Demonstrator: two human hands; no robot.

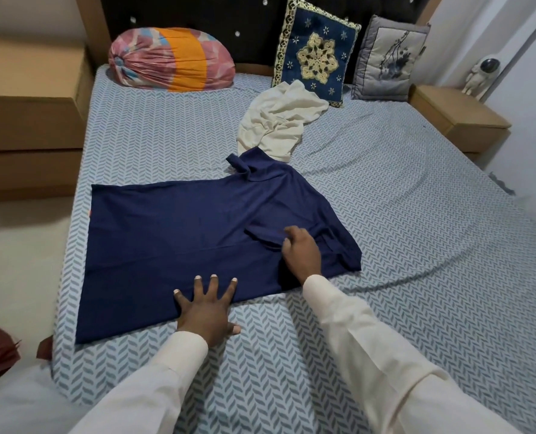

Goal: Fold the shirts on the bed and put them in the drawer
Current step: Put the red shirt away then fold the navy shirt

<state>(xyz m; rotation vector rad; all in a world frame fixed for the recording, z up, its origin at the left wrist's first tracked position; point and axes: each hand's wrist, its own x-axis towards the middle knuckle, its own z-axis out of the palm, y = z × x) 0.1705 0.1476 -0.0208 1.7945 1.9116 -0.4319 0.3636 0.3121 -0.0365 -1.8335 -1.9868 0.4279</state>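
Observation:
A navy blue shirt (172,233) lies spread flat on the bed (385,245), its hem to the left and its collar to the right. My left hand (205,308) presses flat on the shirt's near edge, fingers spread. My right hand (299,245) pinches the near sleeve, folded inward over the shirt's body. A crumpled cream shirt (279,120) lies behind the blue one, toward the pillows. The far sleeve of the blue shirt sticks up near the cream shirt.
A wooden drawer unit (28,126) stands at the bed's left side, and a bedside table (457,120) with a small white figure (479,75) at the right. A pink-orange bolster (169,57) and two cushions (316,51) lean on the headboard.

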